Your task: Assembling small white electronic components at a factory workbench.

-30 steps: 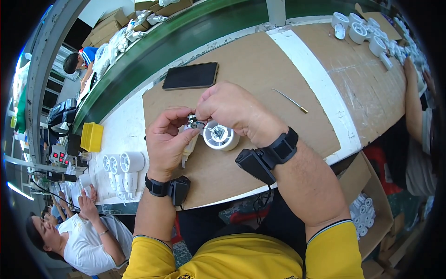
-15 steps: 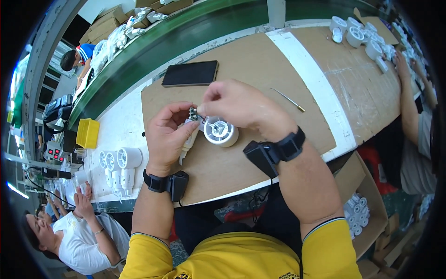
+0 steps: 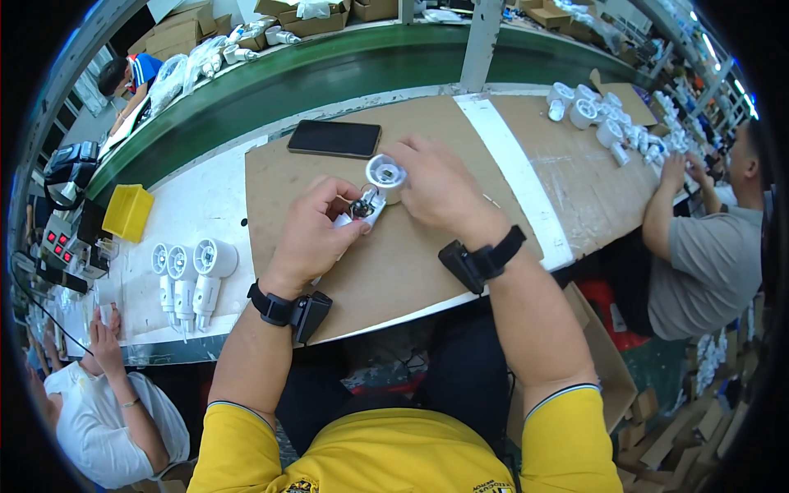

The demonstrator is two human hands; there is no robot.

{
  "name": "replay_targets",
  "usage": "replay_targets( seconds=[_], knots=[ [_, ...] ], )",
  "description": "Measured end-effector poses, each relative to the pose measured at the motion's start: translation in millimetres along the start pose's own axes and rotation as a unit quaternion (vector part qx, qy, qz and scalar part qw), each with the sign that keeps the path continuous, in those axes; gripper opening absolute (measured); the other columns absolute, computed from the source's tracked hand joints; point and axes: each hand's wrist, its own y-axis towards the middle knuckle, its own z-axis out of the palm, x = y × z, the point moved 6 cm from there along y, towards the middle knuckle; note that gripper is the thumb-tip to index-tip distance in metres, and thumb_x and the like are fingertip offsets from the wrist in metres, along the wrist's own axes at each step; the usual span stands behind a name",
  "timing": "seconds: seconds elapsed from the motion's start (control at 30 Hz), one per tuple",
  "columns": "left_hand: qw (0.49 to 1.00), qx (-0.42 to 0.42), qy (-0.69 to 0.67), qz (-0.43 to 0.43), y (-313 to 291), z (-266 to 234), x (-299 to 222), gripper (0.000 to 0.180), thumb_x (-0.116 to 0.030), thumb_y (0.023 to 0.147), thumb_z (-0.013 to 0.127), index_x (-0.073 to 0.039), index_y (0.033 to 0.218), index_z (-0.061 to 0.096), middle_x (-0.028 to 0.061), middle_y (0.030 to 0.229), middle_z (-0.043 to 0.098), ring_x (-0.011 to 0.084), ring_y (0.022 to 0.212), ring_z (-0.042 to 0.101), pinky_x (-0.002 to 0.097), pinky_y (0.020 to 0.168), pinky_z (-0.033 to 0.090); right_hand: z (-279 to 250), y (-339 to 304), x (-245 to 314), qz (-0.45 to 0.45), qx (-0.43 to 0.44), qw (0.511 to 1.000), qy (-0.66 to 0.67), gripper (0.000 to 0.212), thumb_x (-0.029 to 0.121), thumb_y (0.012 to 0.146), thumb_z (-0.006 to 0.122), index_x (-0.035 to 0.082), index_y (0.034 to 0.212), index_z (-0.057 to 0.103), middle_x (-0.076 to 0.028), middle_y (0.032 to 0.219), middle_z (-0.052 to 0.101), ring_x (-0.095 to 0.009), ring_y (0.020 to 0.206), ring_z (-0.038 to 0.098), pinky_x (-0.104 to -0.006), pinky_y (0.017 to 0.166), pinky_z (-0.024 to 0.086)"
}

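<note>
My left hand (image 3: 314, 226) is closed round a white plastic lamp-like body, its thumb and fingers pinching near the open end (image 3: 371, 205). A small dark circuit board (image 3: 360, 209) with wires sticks out at that end. My right hand (image 3: 436, 182) grips the side of a white round cup-shaped head (image 3: 385, 170), its ribbed opening facing up. The head is tilted close above the board, and a thin wire shows between them. The fingertips of my right hand are partly hidden behind the head.
A black phone (image 3: 334, 138) lies on the cardboard sheet (image 3: 288, 185) beyond my hands. Several finished-looking white units (image 3: 215, 258) stand at left, near a yellow bin (image 3: 127, 212). More white parts (image 3: 608, 131) lie at far right beside a co-worker (image 3: 707, 255). A green conveyor (image 3: 329, 82) runs behind.
My right hand has left the circuit board and now holds the round head, which lay on the cardboard before, raised to the body in my left hand. The view has shifted a little.
</note>
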Motion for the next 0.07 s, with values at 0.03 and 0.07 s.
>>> replay_targets(
  seconds=[0.03,0.07],
  knots=[
    [1.000,-0.002,0.013,0.019,-1,-1,-4,0.030,0.002,0.078,0.076,-0.004,0.105,0.064,0.0034,0.100,0.061,0.0150,0.082,0.064,0.0278,0.075,0.054,-3,-4,3,0.029,-0.015,0.999,0.018,0.049,0.008,0.075,0.068,0.008,0.123,0.063,-0.022,0.120,0.063,-0.040,0.113,0.059,-0.0461,0.096,0.048],
    [0.999,-0.005,0.026,0.037,-3,-1,-10,0.031,0.003,0.078,0.076,-0.005,0.105,0.064,0.0038,0.101,0.061,0.0160,0.082,0.064,0.0284,0.076,0.054,-6,-14,9,0.058,-0.029,0.997,0.035,0.053,0.009,0.075,0.069,0.009,0.127,0.063,-0.023,0.123,0.062,-0.041,0.113,0.059,-0.0464,0.097,0.048]
  ],
)
